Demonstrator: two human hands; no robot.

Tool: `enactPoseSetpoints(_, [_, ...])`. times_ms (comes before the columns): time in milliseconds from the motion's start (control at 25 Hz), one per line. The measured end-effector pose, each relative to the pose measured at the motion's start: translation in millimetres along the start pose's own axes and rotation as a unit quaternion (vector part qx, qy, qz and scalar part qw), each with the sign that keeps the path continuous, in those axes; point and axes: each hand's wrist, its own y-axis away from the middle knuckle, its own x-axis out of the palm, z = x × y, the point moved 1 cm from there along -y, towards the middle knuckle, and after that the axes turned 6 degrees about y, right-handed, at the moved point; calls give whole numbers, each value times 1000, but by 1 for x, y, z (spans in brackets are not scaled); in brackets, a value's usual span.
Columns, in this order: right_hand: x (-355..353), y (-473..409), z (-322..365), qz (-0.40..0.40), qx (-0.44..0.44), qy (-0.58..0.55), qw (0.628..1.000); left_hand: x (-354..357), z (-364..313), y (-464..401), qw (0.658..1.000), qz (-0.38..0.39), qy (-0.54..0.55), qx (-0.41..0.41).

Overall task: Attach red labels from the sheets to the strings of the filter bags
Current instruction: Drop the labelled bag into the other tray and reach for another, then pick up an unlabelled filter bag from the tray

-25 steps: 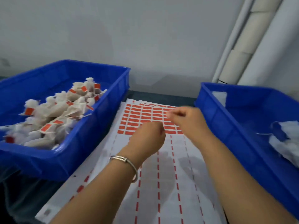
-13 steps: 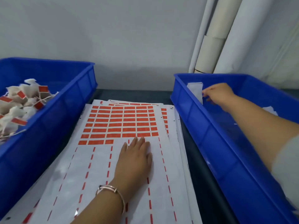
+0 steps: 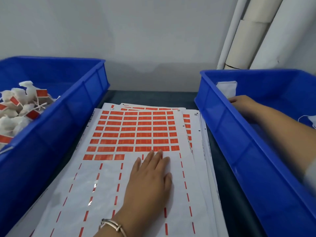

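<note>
1. The left blue bin [image 3: 82,106] holds a heap of filter bags [image 3: 18,106] that already carry red labels on their strings. That suggests a good share of the work is done.
2. The right blue bin [image 3: 239,151] holds what look like unlabelled white filter bags. One bag [image 3: 226,88] leans against its far wall and another bag [image 3: 309,119] lies at the right edge of the view. These remain to be tagged. How many more lie out of view cannot be told.
3. The top label sheet [image 3: 106,194] lies on a stack of sheets on the dark counter [image 3: 150,97] between the bins. Its near half is stripped down to red dashes, while rows of red labels [image 3: 136,130] fill the far half, so plenty are left.
4. The left hand [image 3: 150,178] lies flat, fingers straight and together, on the bare part of the sheet. Its fingertips touch the nearest full row of labels.
5. The right hand [image 3: 242,104] reaches into the right bin, just beside the leaning bag. Whether its fingers have closed on the bag cannot be told.
</note>
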Motion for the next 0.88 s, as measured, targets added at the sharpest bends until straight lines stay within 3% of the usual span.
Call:
enactPoseSetpoints(280, [-13,20,2,-103,-28,-149,983,-5,0,0,1000,7,14,11])
enactPoseSetpoints(520, [-47,51,11,-238,-20,-170,956,-9,-1,2,999,2,45,16])
enactPoseSetpoints(680, [-53,81,43,-294,-70,-192,934,-13,-1,1,997,-2,80,15])
enactPoseSetpoints(800, [-31,110,85,-292,-120,-229,921,-21,-3,3,983,-16,184,-19])
enactPoseSetpoints(880, [-2,131,113,-255,-151,-276,915,-30,-4,6,939,-17,336,-72])
